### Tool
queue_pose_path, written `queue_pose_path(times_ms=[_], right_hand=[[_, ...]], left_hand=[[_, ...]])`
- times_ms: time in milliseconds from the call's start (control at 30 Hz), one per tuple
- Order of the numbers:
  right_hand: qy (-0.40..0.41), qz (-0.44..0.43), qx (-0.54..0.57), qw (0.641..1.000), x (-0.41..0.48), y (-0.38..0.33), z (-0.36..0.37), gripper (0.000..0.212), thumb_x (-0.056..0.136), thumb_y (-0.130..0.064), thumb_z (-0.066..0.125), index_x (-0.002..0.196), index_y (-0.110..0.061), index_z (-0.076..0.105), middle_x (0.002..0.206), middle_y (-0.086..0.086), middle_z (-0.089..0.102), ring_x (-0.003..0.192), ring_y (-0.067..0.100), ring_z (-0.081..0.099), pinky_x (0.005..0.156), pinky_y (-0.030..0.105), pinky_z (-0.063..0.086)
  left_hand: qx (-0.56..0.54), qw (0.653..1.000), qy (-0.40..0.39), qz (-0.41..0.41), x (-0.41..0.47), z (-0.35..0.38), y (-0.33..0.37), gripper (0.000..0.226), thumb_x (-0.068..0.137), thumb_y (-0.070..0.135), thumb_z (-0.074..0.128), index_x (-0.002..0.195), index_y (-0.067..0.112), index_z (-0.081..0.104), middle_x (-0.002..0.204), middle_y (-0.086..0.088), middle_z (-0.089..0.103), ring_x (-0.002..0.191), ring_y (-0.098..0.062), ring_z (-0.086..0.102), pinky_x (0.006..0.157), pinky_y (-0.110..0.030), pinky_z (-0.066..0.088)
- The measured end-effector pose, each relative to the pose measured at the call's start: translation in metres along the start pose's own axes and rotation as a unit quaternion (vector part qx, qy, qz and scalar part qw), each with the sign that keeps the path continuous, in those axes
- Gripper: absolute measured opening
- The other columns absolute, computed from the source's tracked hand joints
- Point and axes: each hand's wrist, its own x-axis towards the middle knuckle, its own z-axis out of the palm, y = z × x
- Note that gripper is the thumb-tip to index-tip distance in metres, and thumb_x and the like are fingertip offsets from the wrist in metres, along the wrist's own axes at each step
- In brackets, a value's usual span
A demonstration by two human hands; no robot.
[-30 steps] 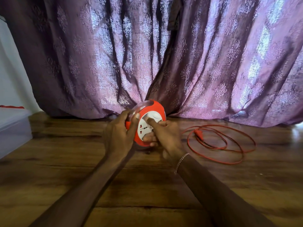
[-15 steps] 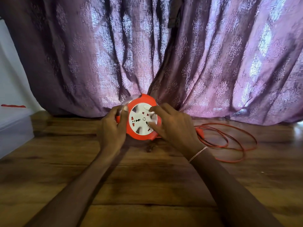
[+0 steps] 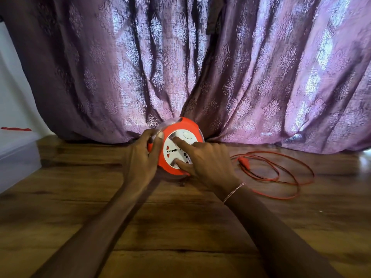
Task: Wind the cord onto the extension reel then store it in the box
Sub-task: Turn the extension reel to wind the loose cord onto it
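Turning the white hub, the right hand has swung its straight forefinger to the top, thumb pressing low. The left hand grips the rim of the glossy round orange reel. To their right, the thin red cord lies mostly unwound. The translucent box sits far left.
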Motion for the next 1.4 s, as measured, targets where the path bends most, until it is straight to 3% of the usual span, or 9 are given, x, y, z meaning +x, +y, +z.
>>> queue_pose_path(times_ms=[300, 400, 633, 667, 767, 833, 1000, 1200, 1400], right_hand=[[-0.022, 0.141, 0.065, 0.988, 0.002, -0.017, -0.008, 0.067, 0.082, -0.074, 0.058, 0.139, -0.039, 0.056, 0.082, 0.017, 0.073, 0.075, 0.043, 0.069, 0.061, 0.04, 0.048], [-0.057, 0.319, 0.201, 0.924, 0.008, -0.025, -0.01, 0.061, 0.078, -0.075, 0.064, 0.12, -0.03, 0.057, 0.099, 0.014, 0.075, 0.097, 0.04, 0.069, 0.081, 0.043, 0.055], [-0.084, 0.451, 0.506, 0.731, 0.007, -0.028, -0.001, 0.048, 0.076, -0.057, 0.08, 0.095, -0.032, 0.044, 0.059, 0.008, 0.074, 0.052, 0.026, 0.074, 0.061, 0.06, 0.062], [-0.087, 0.44, 0.505, 0.737, 0.007, -0.026, -0.003, 0.046, 0.078, -0.058, 0.079, 0.095, -0.03, 0.045, 0.06, 0.008, 0.074, 0.051, 0.026, 0.073, 0.061, 0.058, 0.062], [-0.08, 0.31, 0.266, 0.909, 0.006, -0.008, -0.01, 0.05, 0.081, -0.076, 0.056, 0.099, -0.029, 0.052, 0.072, 0.002, 0.077, 0.07, 0.026, 0.075, 0.07, 0.044, 0.06], [-0.033, 0.182, 0.145, 0.972, 0.005, 0.006, -0.015, 0.045, 0.084, -0.07, 0.053, 0.105, -0.031, 0.056, 0.084, -0.001, 0.074, 0.077, 0.032, 0.072, 0.066, 0.043, 0.057], [-0.009, -0.043, 0.06, 0.997, 0.002, 0.013, -0.02, 0.05, 0.087, -0.05, 0.07, 0.133, -0.032, 0.061, 0.119, 0.003, 0.064, 0.075, 0.029, 0.071, 0.047, 0.032, 0.044], [-0.041, -0.066, -0.051, 0.996, 0.0, 0.001, -0.009, 0.068, 0.089, -0.045, 0.074, 0.149, -0.046, 0.043, 0.113, 0.006, 0.065, 0.066, 0.026, 0.069, 0.045, 0.026, 0.027], [0.003, -0.067, -0.002, 0.998, -0.002, -0.001, -0.006, 0.055, 0.088, -0.045, 0.071, 0.141, -0.04, 0.058, 0.099, 0.007, 0.07, 0.05, 0.031, 0.064, 0.044, 0.027, 0.029]], left_hand=[[-0.014, 1.0, -0.003, 0.02, 0.002, -0.005, 0.003, 0.039, 0.103, 0.052, 0.046, 0.11, 0.023, 0.07, 0.068, 0.013, 0.056, 0.06, -0.007, 0.054, 0.061, -0.021, 0.037], [-0.008, 0.999, -0.021, 0.029, 0.0, -0.002, 0.006, 0.048, 0.102, 0.056, 0.038, 0.111, 0.02, 0.069, 0.074, 0.005, 0.066, 0.065, -0.013, 0.059, 0.064, -0.026, 0.037], [-0.014, 0.998, -0.041, 0.043, 0.0, 0.002, -0.002, 0.057, 0.102, 0.062, 0.034, 0.116, 0.018, 0.068, 0.083, -0.005, 0.073, 0.076, -0.029, 0.069, 0.068, -0.04, 0.053], [-0.012, 0.998, -0.039, 0.043, 0.0, 0.002, -0.003, 0.058, 0.102, 0.062, 0.034, 0.116, 0.018, 0.068, 0.083, -0.005, 0.073, 0.076, -0.028, 0.069, 0.067, -0.038, 0.052], [-0.016, 0.999, -0.02, 0.034, 0.001, 0.001, -0.004, 0.053, 0.102, 0.058, 0.036, 0.113, 0.018, 0.068, 0.083, -0.006, 0.075, 0.075, -0.027, 0.07, 0.065, -0.028, 0.042], [-0.014, 1.0, -0.006, 0.026, 0.003, -0.001, -0.003, 0.051, 0.102, 0.056, 0.036, 0.111, 0.018, 0.069, 0.084, -0.007, 0.076, 0.076, -0.027, 0.07, 0.064, -0.026, 0.035], [-0.019, 1.0, 0.002, 0.011, 0.005, -0.004, -0.006, 0.047, 0.104, 0.053, 0.039, 0.112, 0.019, 0.069, 0.089, -0.005, 0.077, 0.081, -0.027, 0.072, 0.065, -0.031, 0.042], [-0.004, 1.0, 0.005, 0.004, 0.004, -0.004, -0.004, 0.039, 0.104, 0.044, 0.045, 0.112, 0.016, 0.07, 0.087, -0.008, 0.076, 0.078, -0.026, 0.07, 0.063, -0.023, 0.031], [-0.002, 1.0, -0.012, 0.003, 0.003, -0.005, -0.004, 0.042, 0.104, 0.049, 0.042, 0.111, 0.019, 0.07, 0.083, -0.004, 0.075, 0.071, -0.016, 0.062, 0.064, -0.026, 0.036]])
